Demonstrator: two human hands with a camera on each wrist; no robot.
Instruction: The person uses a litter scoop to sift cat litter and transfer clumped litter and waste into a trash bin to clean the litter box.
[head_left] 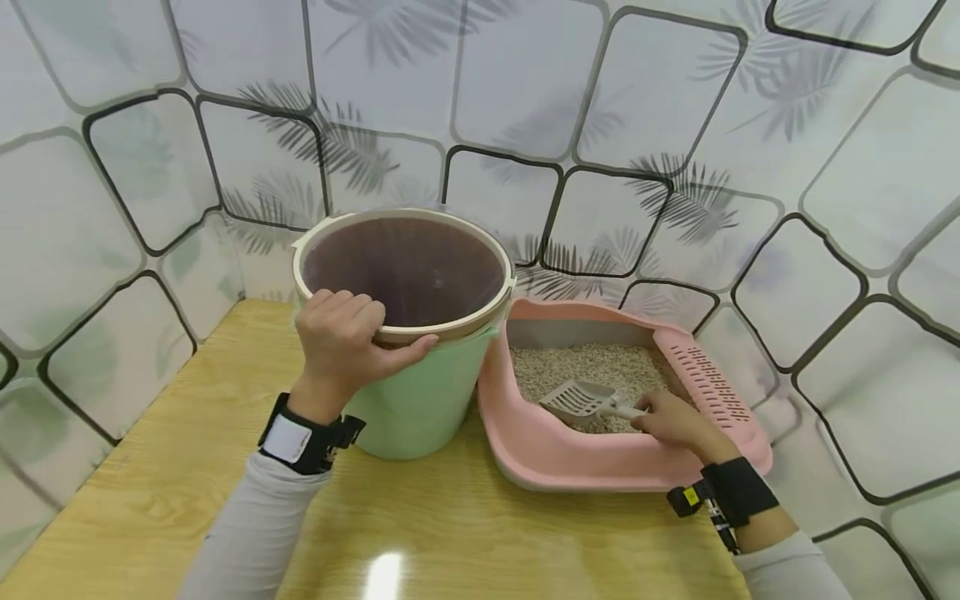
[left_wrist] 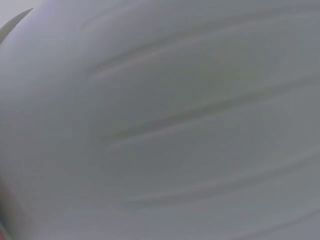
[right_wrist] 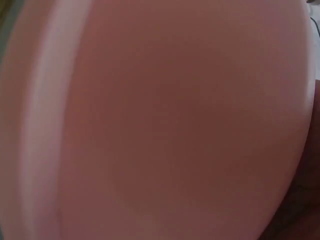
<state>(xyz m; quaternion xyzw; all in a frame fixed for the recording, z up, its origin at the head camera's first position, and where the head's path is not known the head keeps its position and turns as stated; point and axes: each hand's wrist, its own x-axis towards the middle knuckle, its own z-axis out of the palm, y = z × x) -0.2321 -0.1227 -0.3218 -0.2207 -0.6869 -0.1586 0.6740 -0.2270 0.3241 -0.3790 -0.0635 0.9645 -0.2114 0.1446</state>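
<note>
My left hand (head_left: pixel 337 342) grips the near left rim of a light green trash bin (head_left: pixel 420 408), its thumb lying along the cream rim ring. A dark liner shows inside the bin. In the left wrist view, the bin's ridged wall (left_wrist: pixel 200 125) fills nearly everything. My right hand (head_left: pixel 675 421) holds the handle of a grey slotted litter scoop (head_left: pixel 581 398), whose head rests on the litter (head_left: pixel 622 367) in a pink litter box (head_left: pixel 592 458). Up close, the box's pink wall (right_wrist: pixel 175 120) takes up most of the right wrist view and hides the scoop.
Both containers stand side by side on a wood-grain table (head_left: pixel 450 533), the bin to the left of the box. Patterned walls (head_left: pixel 510 83) close in behind and at both sides. A perforated step (head_left: pixel 708 375) forms the box's right side.
</note>
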